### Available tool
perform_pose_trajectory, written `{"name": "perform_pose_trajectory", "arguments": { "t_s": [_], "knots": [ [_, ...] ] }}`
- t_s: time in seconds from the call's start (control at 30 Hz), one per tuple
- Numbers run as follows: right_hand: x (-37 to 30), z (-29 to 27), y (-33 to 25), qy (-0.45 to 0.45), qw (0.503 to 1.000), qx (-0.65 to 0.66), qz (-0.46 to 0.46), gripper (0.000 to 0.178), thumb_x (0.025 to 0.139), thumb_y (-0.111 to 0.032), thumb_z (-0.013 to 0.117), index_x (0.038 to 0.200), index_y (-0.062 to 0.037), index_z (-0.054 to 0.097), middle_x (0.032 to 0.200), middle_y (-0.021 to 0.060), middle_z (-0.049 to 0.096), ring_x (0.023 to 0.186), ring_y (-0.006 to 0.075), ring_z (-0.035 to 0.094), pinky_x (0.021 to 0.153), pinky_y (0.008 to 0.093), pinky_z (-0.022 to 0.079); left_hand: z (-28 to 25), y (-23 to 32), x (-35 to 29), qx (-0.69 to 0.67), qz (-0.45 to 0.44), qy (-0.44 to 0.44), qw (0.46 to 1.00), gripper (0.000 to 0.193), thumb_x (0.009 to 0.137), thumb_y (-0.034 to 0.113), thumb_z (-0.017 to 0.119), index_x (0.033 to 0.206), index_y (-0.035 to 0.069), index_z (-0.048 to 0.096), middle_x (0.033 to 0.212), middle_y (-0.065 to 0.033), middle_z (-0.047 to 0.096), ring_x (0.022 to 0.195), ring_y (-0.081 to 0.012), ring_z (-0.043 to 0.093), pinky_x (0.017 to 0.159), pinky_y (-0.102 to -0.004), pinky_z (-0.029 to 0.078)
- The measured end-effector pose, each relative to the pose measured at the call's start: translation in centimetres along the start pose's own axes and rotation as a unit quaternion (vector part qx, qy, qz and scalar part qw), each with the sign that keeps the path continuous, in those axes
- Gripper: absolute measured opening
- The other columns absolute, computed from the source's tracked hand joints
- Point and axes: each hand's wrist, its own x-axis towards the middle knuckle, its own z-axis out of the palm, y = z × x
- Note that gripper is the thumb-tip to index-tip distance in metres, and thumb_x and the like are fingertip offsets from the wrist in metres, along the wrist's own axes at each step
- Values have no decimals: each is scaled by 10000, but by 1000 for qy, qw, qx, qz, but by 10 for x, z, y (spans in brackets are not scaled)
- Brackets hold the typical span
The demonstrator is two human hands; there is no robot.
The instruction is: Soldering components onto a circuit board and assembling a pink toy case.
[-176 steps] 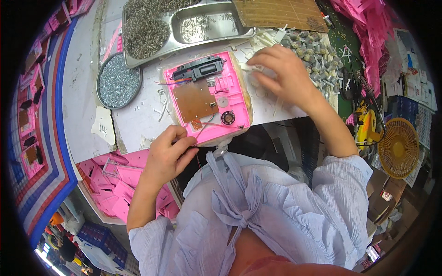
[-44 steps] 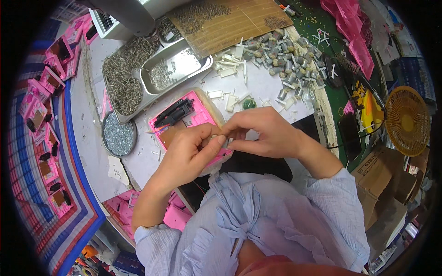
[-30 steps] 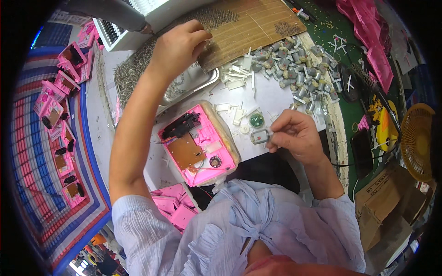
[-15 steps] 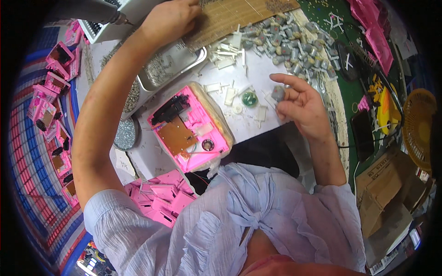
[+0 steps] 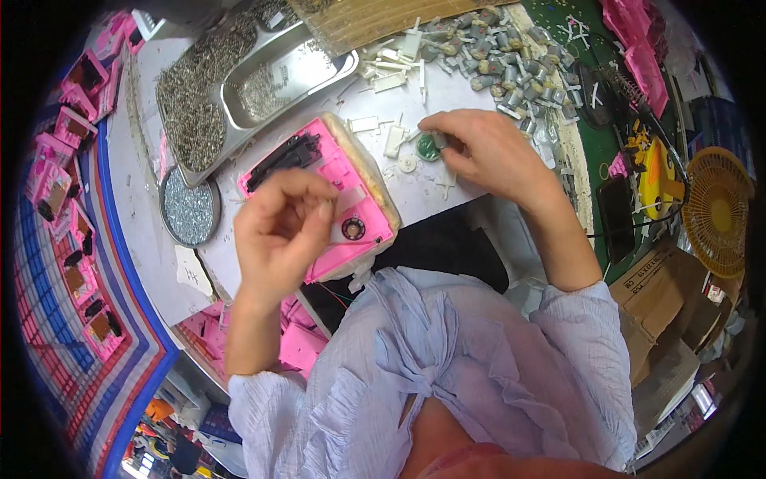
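The right hand point(image 5: 488, 153) pinches a small grey metal motor point(image 5: 438, 140) by a round green tub point(image 5: 426, 148); a loose pinch could drop it. The curled left hand point(image 5: 281, 230), can't tell if empty, hangs over a pink plastic case point(image 5: 339, 174).

We've the open case point(image 5: 373, 217) at ctr, nr the bench's point(image 5: 435, 206) front edge, L hand point(image 5: 286, 231) over it. R hand point(image 5: 496, 156) is R of it, by a round piece point(image 5: 424, 147). Bhd case: metal tray point(image 5: 299, 60) w/ springs point(image 5: 195, 112) in it, cardboard sheet point(image 5: 375, 20) overlapping tray's back R. Round dish point(image 5: 214, 199) L of case. Motors point(image 5: 511, 64) heaped back R; plastic parts point(image 5: 388, 81) btwn them & tray. Basket point(image 5: 718, 211) far R.
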Motion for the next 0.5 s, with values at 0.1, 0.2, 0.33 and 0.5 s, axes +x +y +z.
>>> {"name": "perform_pose_trajectory", "arguments": {
  "t_s": [0.1, 0.2, 0.33, 0.5],
  "knots": [
    [5, 2, -5, -18, 999, -37, -11, 336, 802, -42, 635, 1137, -42, 652, 883, 169, 680, 816, 349, 674, 749, 448, 537, 5, -17, -33, -52, -24, 30, 998, 177, 951, -113, 606, 1119, -60, 627, 1023, -84, 668, 893, -116, 648, 760, -245, 524],
    [6, 1, -10, -34, 998, -53, -9, 347, 789, -27, 639, 1136, -41, 646, 887, 178, 670, 837, 371, 669, 759, 462, 533, 16, -32, -49, -22, -4, 68, 997, 160, 929, -115, 626, 1068, -44, 665, 1043, -114, 689, 950, -153, 668, 803, -265, 544],
    [4, -5, -17, -39, 998, -5, 44, 366, 827, -8, 655, 1190, -44, 635, 823, 99, 655, 767, 214, 665, 683, 342, 514, 26, -41, -55, 123, 53, 91, 987, 126, 896, -81, 680, 1010, -32, 704, 997, -120, 689, 904, -170, 680, 773, -268, 553],
    [-17, 0, -62, -65, 862, 482, 143, 431, 900, 43, 706, 1312, -11, 590, 921, -8, 640, 873, 39, 602, 718, 189, 468, 38, -47, -62, 53, -20, 138, 989, 143, 918, -56, 685, 1059, -32, 688, 1001, -110, 696, 898, -148, 692, 774, -263, 570]
  ]
}}
